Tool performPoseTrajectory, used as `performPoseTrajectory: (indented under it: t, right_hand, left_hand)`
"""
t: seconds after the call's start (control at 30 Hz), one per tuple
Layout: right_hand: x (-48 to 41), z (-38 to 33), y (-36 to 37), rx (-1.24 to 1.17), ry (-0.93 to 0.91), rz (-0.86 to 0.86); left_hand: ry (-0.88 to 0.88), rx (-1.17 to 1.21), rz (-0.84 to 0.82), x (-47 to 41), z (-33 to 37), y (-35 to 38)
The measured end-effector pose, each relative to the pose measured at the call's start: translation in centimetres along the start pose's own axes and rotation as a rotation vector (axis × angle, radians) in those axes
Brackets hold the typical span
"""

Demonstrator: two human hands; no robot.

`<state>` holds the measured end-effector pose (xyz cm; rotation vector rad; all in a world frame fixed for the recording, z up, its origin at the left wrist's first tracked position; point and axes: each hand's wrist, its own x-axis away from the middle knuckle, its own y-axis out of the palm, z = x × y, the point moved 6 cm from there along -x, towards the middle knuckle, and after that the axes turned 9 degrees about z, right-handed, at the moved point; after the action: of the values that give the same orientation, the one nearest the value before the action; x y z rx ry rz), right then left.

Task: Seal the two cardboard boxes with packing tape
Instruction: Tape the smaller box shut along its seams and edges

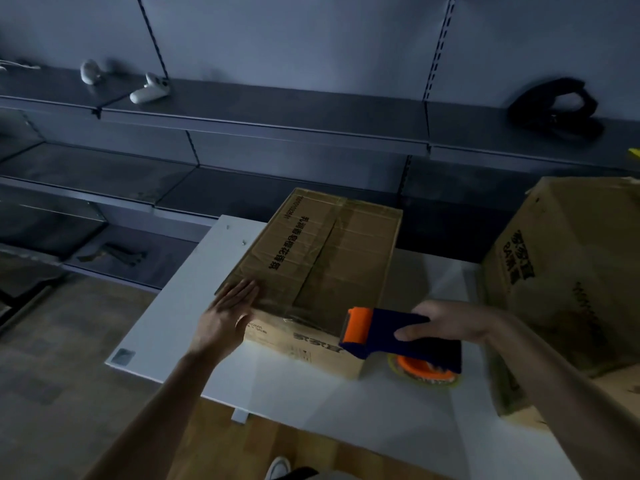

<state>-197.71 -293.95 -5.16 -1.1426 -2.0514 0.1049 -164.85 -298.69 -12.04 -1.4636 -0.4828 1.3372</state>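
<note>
closed box (322, 265) on white counter (180, 306), long axis running away toward the shelves (263, 119), left hand (228, 317) flat on its near-left corner. right hand (446, 322) has its grip wrapped round the tape dispenser (398, 336), roller end pointing left at the box. second box (568, 271) cut off right.

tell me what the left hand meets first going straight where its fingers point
The left hand lies flat on the cardboard box; straight on, it likely just slides across its printed top to the centre seam.
</note>
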Motion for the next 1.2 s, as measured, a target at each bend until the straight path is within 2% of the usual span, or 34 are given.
performPoseTrajectory:
  t: [0.17, 0.37, 0.43, 0.57, 0.7, 1.0, 1.2]
  right_hand:
    - [-0.3, 1.1, 0.1, -0.051, 0.018, 0.058]
    - [0.0, 1.7, -0.2, -0.038, -0.003, 0.07]
    - [0.1, 2.0, -0.5, -0.021, 0.004, 0.075]
    - [0.0, 2.7, -0.4, -0.027, 0.012, 0.055]
    - [-0.1, 2.8, -0.4, -0.033, 0.024, 0.05]
    - [-2.4, -1.1, 1.8, 0.021, -0.034, 0.051]
    - [-1.7, -0.5, 1.9, 0.075, -0.067, 0.006]
  left_hand:
    - [0.031, -0.155, -0.113, 0.7, 3.4, 0.9]
    - [0.23, -0.031, -0.071, 1.1, 12.6, 3.0]
    - [0.207, -0.025, -0.064, 0.9, 13.9, 3.5]
    - [0.157, 0.014, 0.045, 1.1, 14.3, 3.6]
    - [0.237, -0.006, 0.124, 1.1, 14.1, 3.8]
    - [0.269, 0.034, 0.018, 0.5, 8.6, 2.1]
    - [0.229, 0.045, -0.039, 0.4, 7.8, 2.3]
